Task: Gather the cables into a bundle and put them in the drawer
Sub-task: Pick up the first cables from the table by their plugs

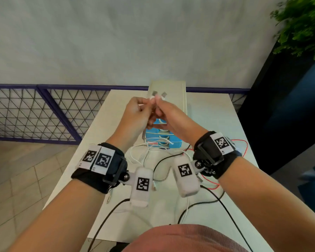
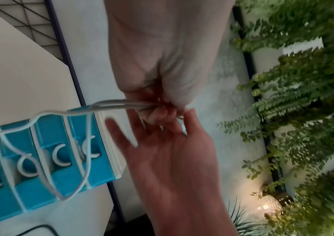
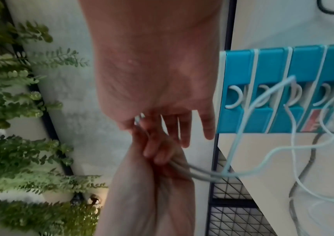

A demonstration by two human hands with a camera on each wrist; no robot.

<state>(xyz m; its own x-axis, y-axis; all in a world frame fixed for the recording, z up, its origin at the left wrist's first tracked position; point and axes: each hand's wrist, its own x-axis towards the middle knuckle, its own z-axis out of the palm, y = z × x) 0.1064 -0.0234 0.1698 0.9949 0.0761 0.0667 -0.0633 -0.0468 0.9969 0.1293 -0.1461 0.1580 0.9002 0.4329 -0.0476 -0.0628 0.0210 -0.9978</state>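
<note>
Both hands are raised together above the table in front of a blue drawer unit (image 1: 166,143) with white handles; its drawers look closed. My left hand (image 1: 144,106) grips a bunch of white and grey cables (image 2: 113,104) in its fist; loops hang down over the drawer fronts (image 2: 50,159). My right hand (image 1: 159,106) pinches a white cable end (image 3: 138,119) between thumb and forefinger just above the left fist, its other fingers (image 3: 207,127) straight. A black cable (image 1: 171,157), a red cable (image 1: 245,144) and a braided silver cable (image 1: 165,176) lie on the table.
The white table (image 1: 216,115) is narrow, with its left edge near a dark mesh railing (image 1: 44,113). A beige box (image 1: 171,86) stands behind the drawer unit. Green plants (image 1: 302,24) fill the far right. Wires from the wrist cameras trail toward me.
</note>
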